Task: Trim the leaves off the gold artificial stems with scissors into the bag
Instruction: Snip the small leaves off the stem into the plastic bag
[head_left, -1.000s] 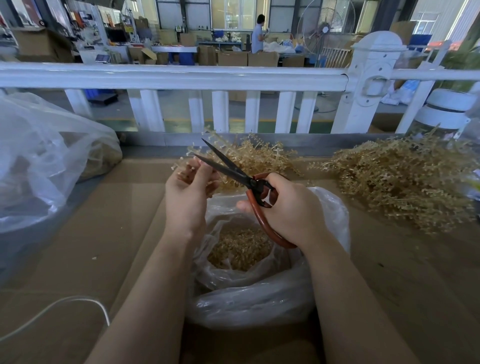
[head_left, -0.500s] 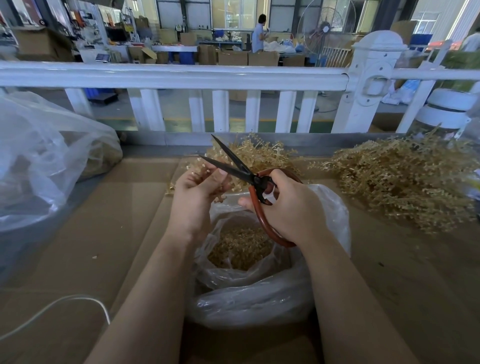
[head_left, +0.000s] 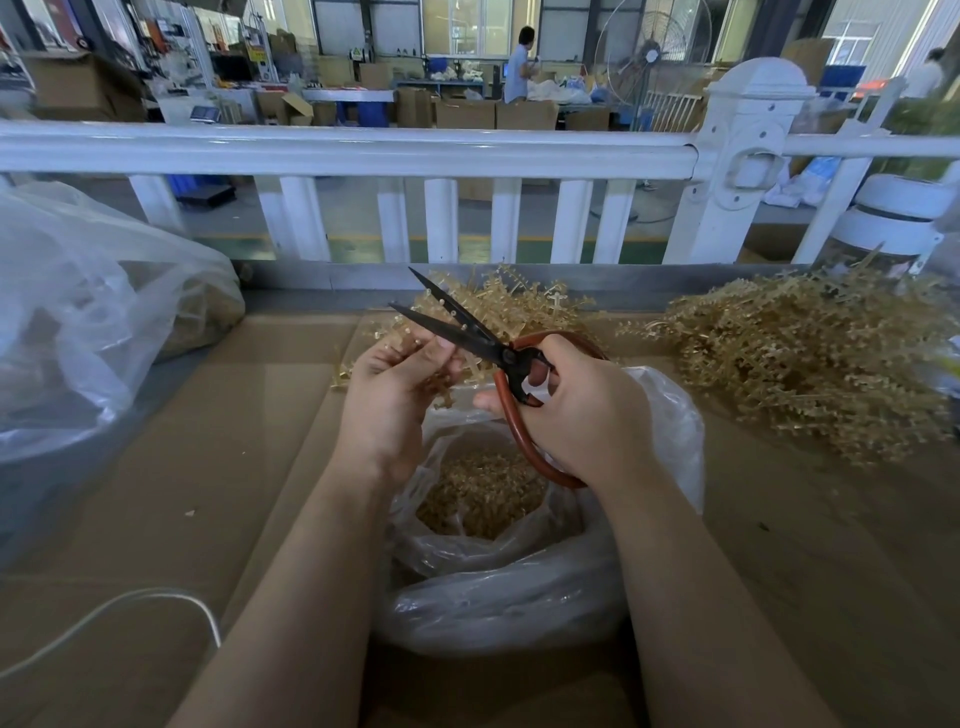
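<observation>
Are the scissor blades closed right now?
No, the scissors' two dark blades spread apart in a V above the left hand.

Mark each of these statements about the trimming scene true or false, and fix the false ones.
1. The scissors have their blades apart. True.
2. The left hand holds the scissors. False: the right hand grips their red handles, while the left hand holds a gold stem.
3. The open bag below the hands already has gold trimmings inside. True.
4. The large pile of gold stems lies on the left of the table. False: it lies on the right.
5. A white railing runs behind the table. True.
</observation>
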